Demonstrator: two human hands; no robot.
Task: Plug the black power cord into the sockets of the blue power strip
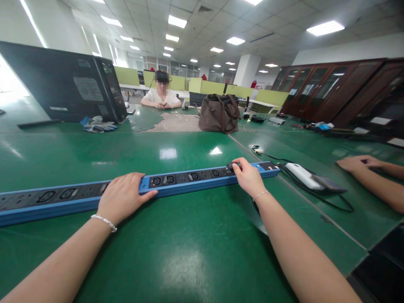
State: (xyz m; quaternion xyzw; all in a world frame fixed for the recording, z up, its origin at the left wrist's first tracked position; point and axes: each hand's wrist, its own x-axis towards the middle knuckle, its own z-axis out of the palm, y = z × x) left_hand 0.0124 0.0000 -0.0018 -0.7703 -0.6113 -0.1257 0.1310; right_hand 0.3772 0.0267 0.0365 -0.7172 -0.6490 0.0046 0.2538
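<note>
A long blue power strip [186,181] with black sockets lies across the green table, running from the left edge to right of centre. My left hand [121,195] grips it near the middle, fingers over the top and thumb along the near side. Between the fingertips of my right hand [248,176] is a black plug [230,167], held at a socket towards the strip's right end. Whether its pins are fully in the socket is hidden. Part of a dark cord [255,206] shows below my right wrist.
Right of the strip lie a white device [303,176] and a black cable [349,206]. Another person's hands [358,163] rest at the right. Further back are a brown bag [217,113], gloves [98,124], a black computer case [85,88] and a seated person [160,99].
</note>
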